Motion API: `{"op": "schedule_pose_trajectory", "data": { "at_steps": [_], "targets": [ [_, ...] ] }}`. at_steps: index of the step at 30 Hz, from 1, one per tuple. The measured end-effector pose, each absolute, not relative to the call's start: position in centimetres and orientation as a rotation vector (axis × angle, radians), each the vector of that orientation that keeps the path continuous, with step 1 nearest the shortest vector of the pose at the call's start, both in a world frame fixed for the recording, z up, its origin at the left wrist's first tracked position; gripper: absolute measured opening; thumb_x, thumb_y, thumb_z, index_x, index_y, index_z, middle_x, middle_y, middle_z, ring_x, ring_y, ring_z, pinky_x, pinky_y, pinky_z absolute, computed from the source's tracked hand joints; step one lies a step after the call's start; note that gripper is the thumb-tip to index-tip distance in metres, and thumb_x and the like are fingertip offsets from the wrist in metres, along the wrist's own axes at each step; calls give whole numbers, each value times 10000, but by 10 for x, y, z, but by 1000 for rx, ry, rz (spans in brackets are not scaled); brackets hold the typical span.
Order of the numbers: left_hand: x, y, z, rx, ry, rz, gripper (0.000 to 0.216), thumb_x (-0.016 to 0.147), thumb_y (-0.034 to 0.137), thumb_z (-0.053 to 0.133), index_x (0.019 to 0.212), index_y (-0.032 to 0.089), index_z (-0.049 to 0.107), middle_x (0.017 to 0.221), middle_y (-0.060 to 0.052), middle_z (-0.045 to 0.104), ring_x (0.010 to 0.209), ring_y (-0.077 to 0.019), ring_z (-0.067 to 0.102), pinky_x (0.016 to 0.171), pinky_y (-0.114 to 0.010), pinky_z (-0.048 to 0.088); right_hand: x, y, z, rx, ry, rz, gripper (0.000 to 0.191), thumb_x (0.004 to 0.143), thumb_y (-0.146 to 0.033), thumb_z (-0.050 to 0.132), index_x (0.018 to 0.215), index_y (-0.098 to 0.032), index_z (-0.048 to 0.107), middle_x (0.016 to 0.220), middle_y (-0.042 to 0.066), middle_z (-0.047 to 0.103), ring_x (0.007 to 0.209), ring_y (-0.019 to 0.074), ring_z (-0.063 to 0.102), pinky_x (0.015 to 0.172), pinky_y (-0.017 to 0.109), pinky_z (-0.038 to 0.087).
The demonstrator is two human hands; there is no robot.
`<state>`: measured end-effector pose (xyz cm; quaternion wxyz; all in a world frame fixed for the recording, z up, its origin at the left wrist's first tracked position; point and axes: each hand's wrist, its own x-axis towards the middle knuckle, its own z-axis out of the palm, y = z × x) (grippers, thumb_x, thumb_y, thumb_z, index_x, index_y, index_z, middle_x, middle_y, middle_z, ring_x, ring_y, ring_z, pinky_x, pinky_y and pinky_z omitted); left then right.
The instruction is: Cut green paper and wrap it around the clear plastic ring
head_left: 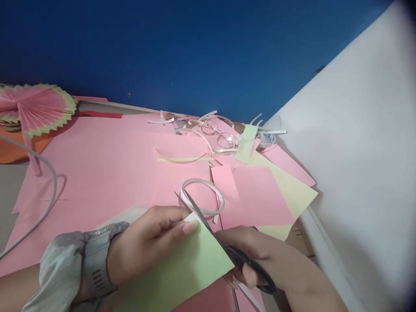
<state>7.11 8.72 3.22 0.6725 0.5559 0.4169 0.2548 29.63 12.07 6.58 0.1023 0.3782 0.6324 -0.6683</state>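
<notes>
Scissors (238,255) grasped in the right grip (260,249) aim toward the upper left, blades parted alongside the upper-right edge of the green sheet (182,277) at lower centre, its top corner pinched by the nearer left grip (154,238).

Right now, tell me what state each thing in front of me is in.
Scissors: blades parted, in the right hand's grip.
Green sheet: held by the left hand.
White strip: curled into a loop.
Paper fan: pleated, spread open.
Eyeglasses: set down, folded or not unclear.
Pink sheets: spread out, overlapping.
Watch: strapped on.
Scrunchie: worn, bunched.
Cable: curved, uncoiled.
</notes>
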Motion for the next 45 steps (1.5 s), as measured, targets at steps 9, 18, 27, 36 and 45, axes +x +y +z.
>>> {"op": "schedule_pose_trajectory", "data": {
  "at_steps": [9,18,27,36,45],
  "targets": [
    [70,86,30,1281,946,577,393,910,472,372,655,173,390,602,66,302,540,-55,284,450,-174,241,295,123,69,1105,1918,-1987,228,761,-392,612,830,-176,593,585,-62,343,567,80,326,525,221,279],
    [72,88,30,1233,887,630,360,915,421,396,658,168,415,594,74,314,533,-50,273,443,-165,238,296,121,66,1110,1875,-2053,232,770,-386,604,868,-175,602,604,-54,364,572,82,323,520,226,279],
    [71,87,32,1223,902,608,364,909,431,398,656,170,416,595,73,311,533,-53,276,445,-168,241,299,119,60,1038,1932,-2056,432,770,-590,538,869,-171,575,633,-40,386,577,91,338,512,230,280],
    [71,87,31,1268,944,609,368,908,435,390,645,177,382,595,73,305,533,-53,277,445,-165,241,304,118,55,1032,1895,-2104,382,775,-528,553,896,-165,555,656,-25,426,585,98,371,542,231,342],
    [70,87,29,1288,970,592,387,900,477,378,650,181,377,601,66,305,540,-61,285,453,-178,247,302,118,55,1005,1804,-2234,387,777,-540,550,887,-169,528,667,-17,448,615,112,416,579,246,367]
  ]
}}
